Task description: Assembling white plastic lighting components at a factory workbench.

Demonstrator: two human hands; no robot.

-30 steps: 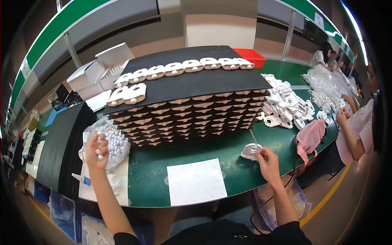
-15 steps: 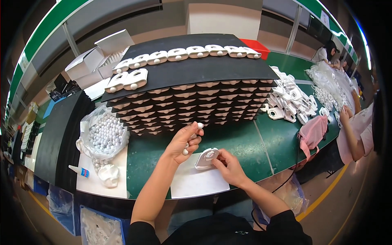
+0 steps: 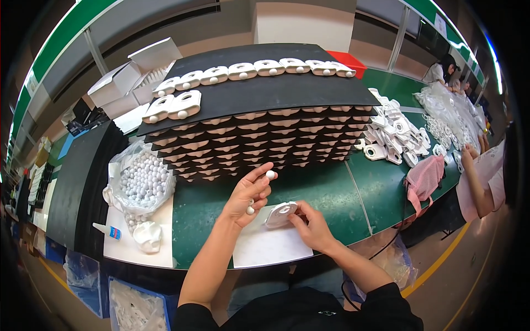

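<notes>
My left hand holds several small white balls. One white ball sits at the fingertips, and more show in the palm, beside the curled lower fingers. To its right, my right hand pinches a flat white plastic part with a round opening near its top, thumb on the near face. The part is tilted up above a white paper sheet on the green table. Ball and part are apart.
Ahead stands a tall stack of black boards with white parts between layers and in rows on top. At left lie a bag of white balls, a glue bottle and crumpled white cloth. Loose parts and a pink bag lie right, near co-workers.
The fingers of my left hand have shifted, and the ball at their tips sits slightly lower. The white part in my right hand has tilted a little and moved slightly right.
</notes>
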